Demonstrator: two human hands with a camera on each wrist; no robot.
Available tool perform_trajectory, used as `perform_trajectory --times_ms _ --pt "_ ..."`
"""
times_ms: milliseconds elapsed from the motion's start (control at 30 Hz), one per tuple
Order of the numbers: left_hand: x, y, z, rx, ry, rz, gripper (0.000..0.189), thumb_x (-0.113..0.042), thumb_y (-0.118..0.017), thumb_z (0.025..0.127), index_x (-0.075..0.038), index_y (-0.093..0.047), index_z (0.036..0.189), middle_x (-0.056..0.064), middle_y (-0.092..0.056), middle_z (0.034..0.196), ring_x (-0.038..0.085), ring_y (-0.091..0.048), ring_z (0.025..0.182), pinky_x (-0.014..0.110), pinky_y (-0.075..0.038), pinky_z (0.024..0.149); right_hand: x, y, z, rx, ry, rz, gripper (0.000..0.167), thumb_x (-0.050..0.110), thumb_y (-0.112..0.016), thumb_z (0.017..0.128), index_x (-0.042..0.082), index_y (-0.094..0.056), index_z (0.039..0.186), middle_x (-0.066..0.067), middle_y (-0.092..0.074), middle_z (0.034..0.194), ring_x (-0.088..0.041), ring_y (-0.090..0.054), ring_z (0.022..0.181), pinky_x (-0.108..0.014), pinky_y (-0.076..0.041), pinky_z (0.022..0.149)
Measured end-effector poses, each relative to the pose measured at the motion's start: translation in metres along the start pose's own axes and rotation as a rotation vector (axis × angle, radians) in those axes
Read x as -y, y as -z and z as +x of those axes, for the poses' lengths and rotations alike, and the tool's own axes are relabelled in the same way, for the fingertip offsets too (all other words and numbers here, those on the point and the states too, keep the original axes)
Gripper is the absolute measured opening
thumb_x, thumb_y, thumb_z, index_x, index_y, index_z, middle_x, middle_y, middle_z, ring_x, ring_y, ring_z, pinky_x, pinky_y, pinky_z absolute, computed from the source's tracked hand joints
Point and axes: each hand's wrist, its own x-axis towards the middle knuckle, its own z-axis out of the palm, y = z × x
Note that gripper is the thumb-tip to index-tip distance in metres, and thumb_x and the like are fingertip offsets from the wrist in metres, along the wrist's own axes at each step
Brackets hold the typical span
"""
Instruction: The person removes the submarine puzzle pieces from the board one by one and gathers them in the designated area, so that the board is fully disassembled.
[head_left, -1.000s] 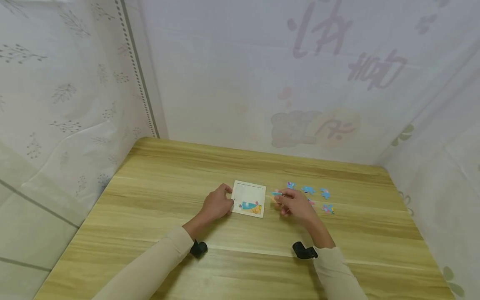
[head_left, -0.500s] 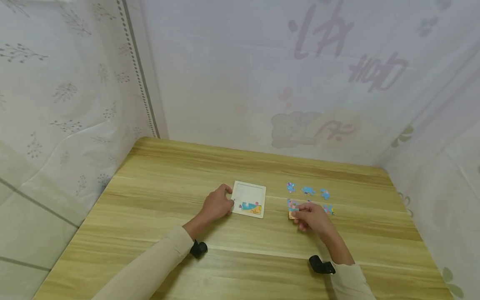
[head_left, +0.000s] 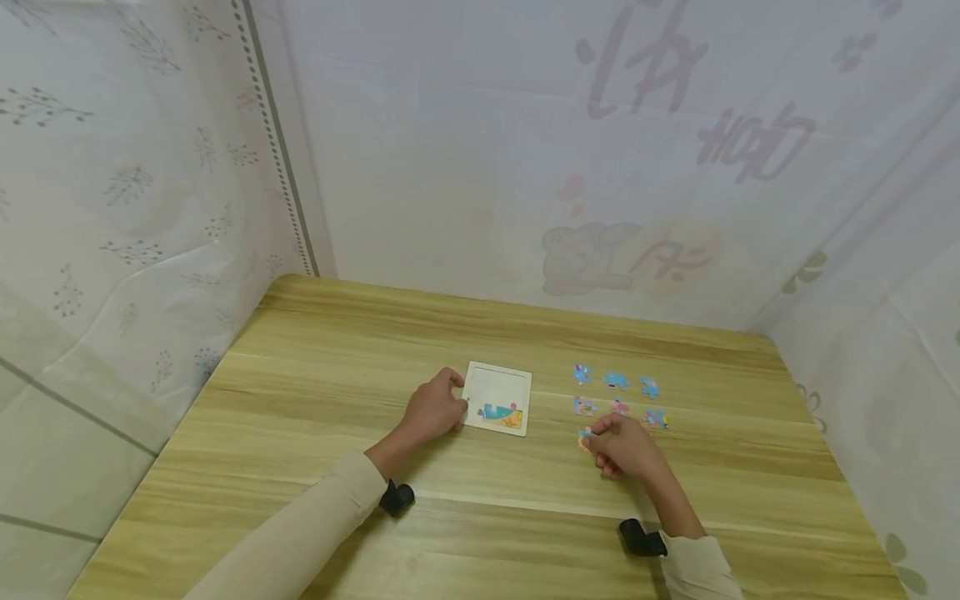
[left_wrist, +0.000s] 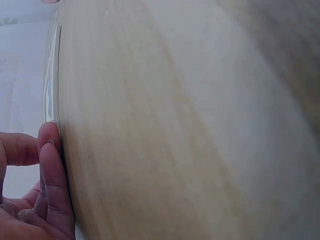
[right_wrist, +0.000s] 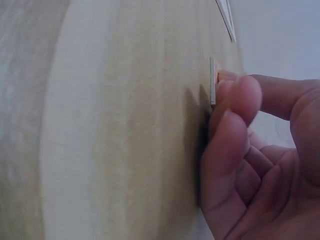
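A square puzzle tray (head_left: 498, 385) lies on the table, with joined blue and orange pieces along its near side. My left hand (head_left: 435, 406) holds the tray's left edge, thumb and fingers close together in the left wrist view. To the right, my right hand (head_left: 626, 446) pinches an orange and blue puzzle piece (head_left: 584, 440) between thumb and fingers. The right wrist view shows this piece (right_wrist: 213, 82) edge-on, very near the tabletop; whether it touches I cannot tell. Beyond the right hand lie loose blue and pink puzzle pieces (head_left: 617, 381) in two rows.
The wood-grain table (head_left: 360, 333) meets printed cloth walls (head_left: 450, 167) at its back and sides. A black wrist camera (head_left: 397, 498) sits on the left wrist, another black camera (head_left: 641, 537) on the right.
My right hand has moved away from the tray, to the right and toward me, with the pinched puzzle piece. The loose pieces it covered now show. My left hand has stayed on the tray.
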Motion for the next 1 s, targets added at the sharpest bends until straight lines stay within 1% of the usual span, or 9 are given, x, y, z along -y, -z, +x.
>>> perform_trajectory --times_ms 233,333,433,500,600,700,767,900,1000 --pt "0.0 0.001 -0.001 -0.003 -0.003 -0.004 0.035 -0.006 -0.057 0.085 -0.003 -0.053 0.119 0.001 -0.06 0.051 0.015 -0.051 0.043 0.027 -0.034 0.049 0.005 0.006 0.001 0.021 0.025 0.013 0.028 0.019 -0.062 0.094 -0.004 -0.054 0.109 -0.008 -0.058 0.062 -0.013 -0.054 0.046 -0.026 -0.049 0.047" --pt "0.0 0.001 -0.002 -0.004 -0.007 -0.014 0.035 -0.006 -0.057 0.085 -0.002 -0.054 0.12 0.001 -0.06 0.052 0.016 -0.052 0.044 0.027 -0.034 0.048 0.012 0.007 0.003 0.018 0.047 0.007 0.029 0.019 -0.06 0.095 -0.002 -0.055 0.113 -0.008 -0.059 0.062 -0.013 -0.055 0.047 -0.026 -0.048 0.048" --pt "0.0 0.001 -0.002 -0.007 -0.006 -0.012 0.035 -0.006 -0.058 0.084 -0.003 -0.054 0.119 0.001 -0.06 0.051 0.016 -0.053 0.044 0.027 -0.035 0.049 0.023 0.004 0.009 0.046 0.084 0.016 0.031 0.021 -0.06 0.096 -0.002 -0.056 0.117 -0.008 -0.06 0.063 -0.014 -0.055 0.048 -0.025 -0.047 0.048" --pt "0.0 0.0 -0.002 -0.009 -0.009 -0.006 0.036 -0.006 -0.058 0.084 -0.003 -0.054 0.12 0.001 -0.059 0.051 0.016 -0.052 0.044 0.027 -0.035 0.049 0.032 0.0 0.013 0.074 0.113 0.028 0.033 0.021 -0.061 0.095 -0.002 -0.056 0.119 -0.01 -0.06 0.064 -0.015 -0.056 0.048 -0.027 -0.047 0.048" --pt "0.001 0.0 -0.001 -0.01 -0.01 -0.007 0.036 -0.006 -0.058 0.084 -0.003 -0.054 0.12 0.001 -0.059 0.051 0.016 -0.052 0.044 0.027 -0.035 0.049 0.046 -0.009 0.02 0.13 0.173 0.027 0.038 0.019 -0.062 0.095 -0.005 -0.055 0.124 -0.017 -0.062 0.068 -0.018 -0.058 0.049 -0.031 -0.05 0.048" --pt "0.001 0.001 -0.001 -0.01 -0.012 -0.012 0.036 -0.006 -0.057 0.084 -0.003 -0.054 0.12 0.001 -0.06 0.052 0.016 -0.053 0.044 0.027 -0.035 0.05 0.058 -0.02 0.026 0.174 0.201 0.011 0.041 0.018 -0.062 0.095 -0.004 -0.055 0.128 -0.022 -0.063 0.072 -0.02 -0.059 0.05 -0.034 -0.051 0.05" --pt "0.0 0.001 -0.002 -0.008 -0.016 -0.015 0.036 -0.006 -0.057 0.085 -0.003 -0.054 0.12 0.001 -0.06 0.052 0.016 -0.053 0.044 0.027 -0.035 0.05 0.065 -0.028 0.03 0.196 0.215 -0.012 0.041 0.018 -0.063 0.094 -0.003 -0.056 0.129 -0.022 -0.064 0.072 -0.02 -0.06 0.05 -0.034 -0.052 0.052" --pt "0.0 0.001 -0.003 -0.002 -0.025 -0.019 0.035 -0.006 -0.057 0.085 -0.002 -0.054 0.12 0.002 -0.06 0.052 0.016 -0.053 0.044 0.027 -0.035 0.049 0.076 -0.044 0.038 0.239 0.227 -0.058 0.038 0.016 -0.064 0.093 -0.001 -0.059 0.127 -0.014 -0.065 0.068 -0.018 -0.059 0.048 -0.035 -0.053 0.053" --pt "0.0 0.001 -0.003 -0.001 -0.028 -0.026 0.035 -0.006 -0.057 0.085 -0.002 -0.053 0.12 0.002 -0.06 0.052 0.016 -0.053 0.044 0.027 -0.035 0.049 0.083 -0.054 0.041 0.26 0.236 -0.09 0.036 0.014 -0.064 0.093 -0.002 -0.06 0.124 -0.013 -0.065 0.065 -0.016 -0.058 0.045 -0.035 -0.053 0.051"
